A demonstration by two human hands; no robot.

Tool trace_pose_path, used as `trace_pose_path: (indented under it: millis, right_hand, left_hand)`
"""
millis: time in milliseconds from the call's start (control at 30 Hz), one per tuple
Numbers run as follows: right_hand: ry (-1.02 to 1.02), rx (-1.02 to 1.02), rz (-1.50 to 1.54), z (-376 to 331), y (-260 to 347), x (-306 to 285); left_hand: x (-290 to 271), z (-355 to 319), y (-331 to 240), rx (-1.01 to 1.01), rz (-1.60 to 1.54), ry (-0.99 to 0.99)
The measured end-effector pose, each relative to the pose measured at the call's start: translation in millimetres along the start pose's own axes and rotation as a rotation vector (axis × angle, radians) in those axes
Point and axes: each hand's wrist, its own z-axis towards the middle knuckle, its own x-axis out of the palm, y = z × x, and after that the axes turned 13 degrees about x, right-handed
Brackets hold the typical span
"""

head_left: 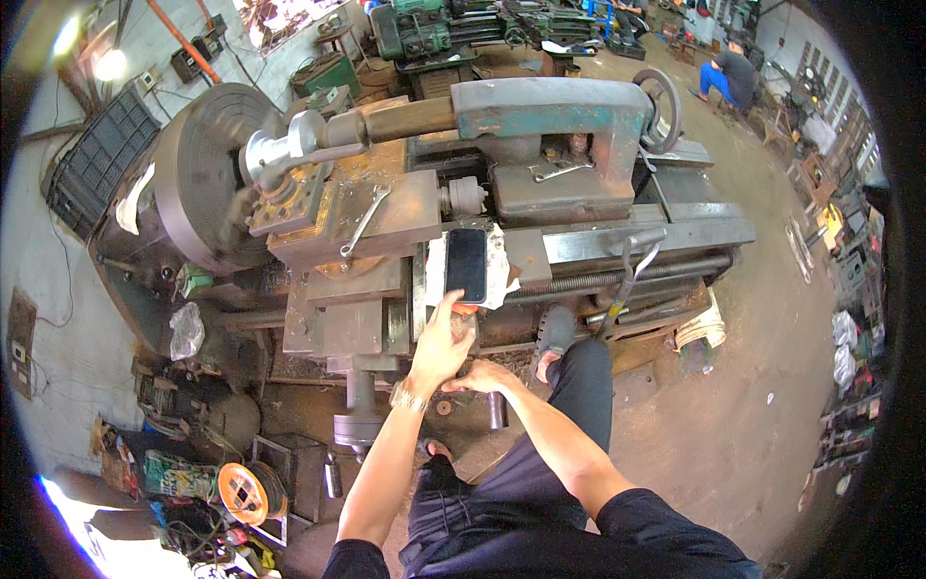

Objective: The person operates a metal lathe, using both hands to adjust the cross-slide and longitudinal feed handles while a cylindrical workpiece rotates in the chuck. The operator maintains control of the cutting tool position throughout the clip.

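My left hand [442, 343] reaches up to a dark-screened phone [466, 264], its index finger stretched out and touching the lower edge. The phone lies on a pale, stained cloth [497, 270] on the lathe carriage. Just below, my right hand [479, 376] has its fingers curled around what looks like a dark metal lever, mostly hidden. A metal cylinder [497, 411] hangs beneath that wrist. Beyond my hands, a shiny stepped metal workpiece [280, 154] sits between the large round chuck [207, 179] and the tailstock [550, 106].
One wrench [367, 220] lies on the tool-post block, another [563, 172] on the tailstock base. A long lever [627, 280] rises beside my knee. An orange spool [243, 493] stands at lower left. Far right, a person [725, 79] crouches near another machine area.
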Motion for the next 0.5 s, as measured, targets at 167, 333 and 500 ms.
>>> trace_pose_path:
  millis: [167, 333, 500]
  right_hand:
    - [0.001, -0.024, 0.024, -5.7, -0.5, -3.9]
    - [-0.005, 0.018, 0.013, -7.9, -2.7, -6.5]
    - [-0.044, -0.030, 0.062, -6.3, -5.8, -2.8]
  left_hand:
    - [14.4, 36.3, 33.9, 0.054, 0.128, 0.056]
    - [4.7, 24.2, 30.7, 0.001, 0.094, 0.072]
    - [-33.6, -38.3, 6.7, -0.071, -0.001, -0.162]
